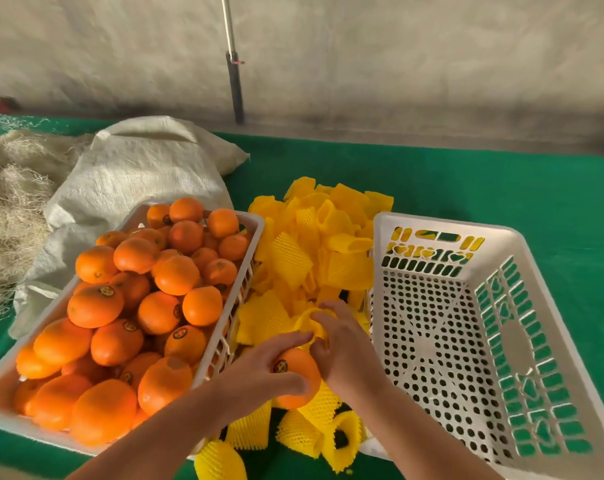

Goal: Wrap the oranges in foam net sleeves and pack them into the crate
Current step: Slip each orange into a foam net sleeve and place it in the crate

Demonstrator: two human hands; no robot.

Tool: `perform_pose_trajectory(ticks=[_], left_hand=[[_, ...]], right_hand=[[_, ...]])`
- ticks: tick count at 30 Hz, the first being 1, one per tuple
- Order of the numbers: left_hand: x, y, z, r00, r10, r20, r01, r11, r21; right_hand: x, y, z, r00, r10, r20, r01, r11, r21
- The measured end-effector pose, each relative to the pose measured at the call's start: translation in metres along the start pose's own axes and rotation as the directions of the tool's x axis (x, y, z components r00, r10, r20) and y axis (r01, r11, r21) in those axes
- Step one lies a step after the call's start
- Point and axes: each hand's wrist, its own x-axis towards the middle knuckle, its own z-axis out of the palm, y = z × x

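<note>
Both forearms reach in from the near edge: the left hand (259,370) cups an orange (299,375) from above, while the right hand (342,344) pinches a yellow foam net sleeve (311,322) at its far side. Should the sleeve mouth collapse, the orange could snag or roll off among the loose sleeves; the white crate (442,327) lies just right.

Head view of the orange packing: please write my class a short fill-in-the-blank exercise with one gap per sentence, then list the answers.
1. The left hand grips an ____.
2. The right hand pinches a yellow foam net sleeve of the colour ____.
3. The white crate on the right holds ____ oranges.
4. The pile of sleeves lies ____ the two crates.

Answers: orange; yellow; no; between
</note>
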Motion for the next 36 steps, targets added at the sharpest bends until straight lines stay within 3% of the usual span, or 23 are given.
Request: perform_pose_trajectory(ticks=[8, 16, 21, 25, 29, 34, 36], left_hand=[[0.028, -0.015, -0.009, 0.992, 0.025, -0.121, -0.016, 0.997, 0.079], [0.052, -0.014, -0.011, 0.983, 0.112, -0.146, -0.132, 0.982, -0.136], [0.054, -0.028, -0.008, 0.965, 0.053, -0.257, -0.131, 0.945, -0.298], [0.052, -0.029, -0.008, 0.915, 0.074, -0.397, -0.205, 0.933, -0.297], [0.055, -0.024, -0.015, 0.892, 0.043, -0.451, -0.266, 0.855, -0.445], [0.058, -0.022, -0.014, 0.940, 0.083, -0.330, -0.291, 0.696, -0.656], [0.064, -0.027, -0.015, 0.952, 0.092, -0.292, -0.290, 0.578, -0.763]], right_hand=[[0.025, 0.026, 0.005, 0.997, -0.037, 0.060, 0.038, 0.999, -0.021], [0.032, 0.027, 0.014, 0.986, -0.158, 0.050, 0.161, 0.983, -0.086], [0.035, 0.023, 0.013, 0.980, -0.201, 0.007, 0.200, 0.976, -0.088], [0.028, 0.023, 0.011, 0.978, -0.189, -0.086, 0.179, 0.978, -0.106], [0.025, 0.024, 0.013, 0.976, -0.189, -0.112, 0.173, 0.975, -0.137], [0.027, 0.021, 0.026, 0.975, -0.220, -0.034, 0.216, 0.973, -0.083], [0.027, 0.021, 0.028, 0.972, -0.236, -0.009, 0.235, 0.971, -0.040]])
